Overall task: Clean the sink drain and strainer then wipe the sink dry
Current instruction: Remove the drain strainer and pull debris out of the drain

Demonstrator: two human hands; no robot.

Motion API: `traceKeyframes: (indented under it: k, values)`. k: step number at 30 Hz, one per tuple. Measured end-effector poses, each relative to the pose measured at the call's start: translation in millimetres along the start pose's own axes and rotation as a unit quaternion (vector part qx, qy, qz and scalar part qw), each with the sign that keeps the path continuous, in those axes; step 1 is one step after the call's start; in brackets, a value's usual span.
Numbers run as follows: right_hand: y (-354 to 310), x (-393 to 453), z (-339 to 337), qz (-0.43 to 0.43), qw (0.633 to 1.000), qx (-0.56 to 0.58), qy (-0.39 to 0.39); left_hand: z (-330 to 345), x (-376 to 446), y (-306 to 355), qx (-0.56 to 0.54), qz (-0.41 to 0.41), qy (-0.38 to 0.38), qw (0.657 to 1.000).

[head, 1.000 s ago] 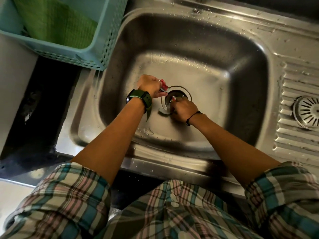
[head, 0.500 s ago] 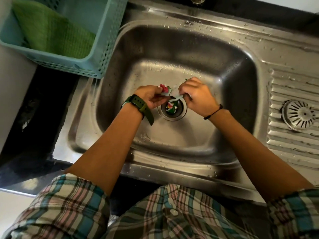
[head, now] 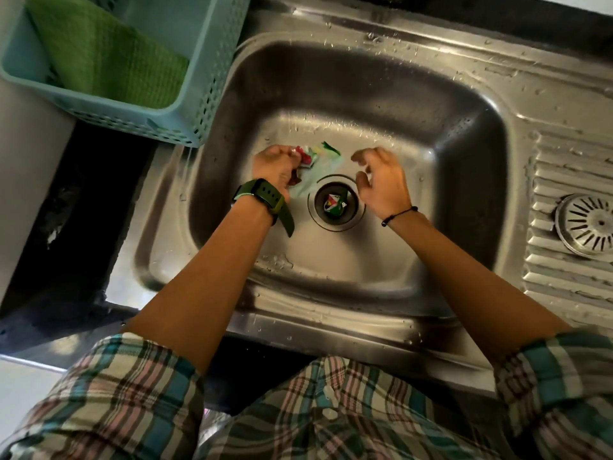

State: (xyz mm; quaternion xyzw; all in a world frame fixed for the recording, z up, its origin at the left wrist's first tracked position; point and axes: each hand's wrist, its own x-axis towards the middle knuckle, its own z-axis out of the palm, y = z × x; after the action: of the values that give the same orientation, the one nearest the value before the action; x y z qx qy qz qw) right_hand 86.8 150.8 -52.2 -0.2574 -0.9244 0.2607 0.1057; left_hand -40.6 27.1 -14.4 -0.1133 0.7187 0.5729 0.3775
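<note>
Head view, looking down into a stainless steel sink (head: 381, 104) with water droplets on its rim and basin floor. Left hand (head: 273, 167) sits over the basin floor left of the drain (head: 335, 203), fingers curled around a crumpled wad of wrapper scraps (head: 306, 157) showing red, white and green; a pale, blurred piece trails from the wad toward the drain, and its material cannot be resolved. Left wrist carries a dark green watch (head: 263, 196) with the strap end hanging loose. Right hand (head: 381, 180) hovers just right of and above the drain, fingers loosely curled and spread, holding nothing; a thin black cord bracelet (head: 399, 215) circles that wrist. The drain opening is uncovered, and a small multicoloured scrap (head: 335, 204) in green, red, yellow and white sits down inside it. The round slotted metal strainer (head: 588, 224) lies out of the basin on the ribbed drainboard (head: 564, 167) at the right, well apart from both hands. At upper left a pale teal perforated plastic basket (head: 205, 78) overlaps the sink's left rim and holds a folded green cloth (head: 106, 61). Dark countertop (head: 66, 227) runs along the left of the sink. Plaid shirt sleeves (head: 109, 403) fill the lower edge of the view.
</note>
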Motion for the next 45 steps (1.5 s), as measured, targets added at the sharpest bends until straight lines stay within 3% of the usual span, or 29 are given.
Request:
traceKeyframes:
  k: [2,4,7,10,17,20,22,24,25,27,30,34,37,39,42,43,45]
  values:
    - [12.6,1.3,18.5,0.036,0.987,-0.083,-0.132,-2.9,3.3,0.1,0.011,0.006,0.009,1.000]
    - [17.0,-1.3,36.4,-0.015,0.955,-0.172,-0.239,-4.4,5.8,-0.8,0.012,-0.011,0.018,1.000]
    - [17.7,-1.8,59.2,-0.078,0.928,-0.243,-0.272,-4.4,6.4,-3.8,0.016,-0.029,0.027,0.999]
    - [15.9,0.1,77.2,-0.067,0.922,-0.260,-0.279,-4.8,6.2,-7.3,0.013,-0.033,0.023,0.999]
    - [15.8,-0.3,79.4,-0.030,0.942,-0.215,-0.255,-10.5,3.5,-12.3,0.029,-0.025,0.003,0.999]
    - [12.2,6.3,54.0,0.118,0.982,-0.005,-0.145,-8.5,4.8,-14.4,0.046,-0.021,0.004,0.999]
    - [5.5,12.2,25.6,0.250,0.942,0.213,-0.077,-3.7,5.0,-15.9,0.049,-0.028,0.019,0.998]
    - [-0.6,15.2,-3.6,0.276,0.892,0.355,-0.041,4.1,2.8,-16.2,0.043,-0.029,0.013,0.999]
    - [-7.0,17.1,-15.5,0.257,0.888,0.379,-0.042,8.8,0.7,-15.4,0.043,-0.028,-0.001,0.999]
    - [-24.9,22.3,-27.7,0.198,0.917,0.342,-0.063,18.3,-4.8,-12.6,0.035,-0.025,-0.047,0.998]
    - [-45.5,31.8,-21.9,0.116,0.972,0.181,-0.095,28.0,-13.5,-4.7,-0.019,-0.026,-0.108,0.994]
    - [-57.5,41.6,-11.3,0.107,0.983,0.125,-0.075,19.1,-10.2,-0.5,-0.052,-0.018,-0.107,0.993]
    - [-63.5,45.7,-2.9,0.108,0.987,0.092,-0.079,12.0,-6.5,-2.1,-0.019,0.001,-0.114,0.993]
    - [-61.8,47.4,-1.8,0.142,0.973,0.151,-0.100,9.5,-2.3,-2.9,0.019,0.014,-0.094,0.995]
    - [-46.7,47.7,-0.1,0.256,0.893,0.364,-0.071,2.5,4.3,-2.1,0.007,0.007,-0.062,0.998]
    - [-38.0,46.1,5.3,0.295,0.873,0.384,-0.047,-0.4,6.2,-1.3,-0.005,0.004,-0.057,0.998]
    - [-21.9,37.6,24.2,0.326,0.898,0.291,-0.052,-5.7,8.3,0.5,-0.011,0.001,-0.043,0.999]
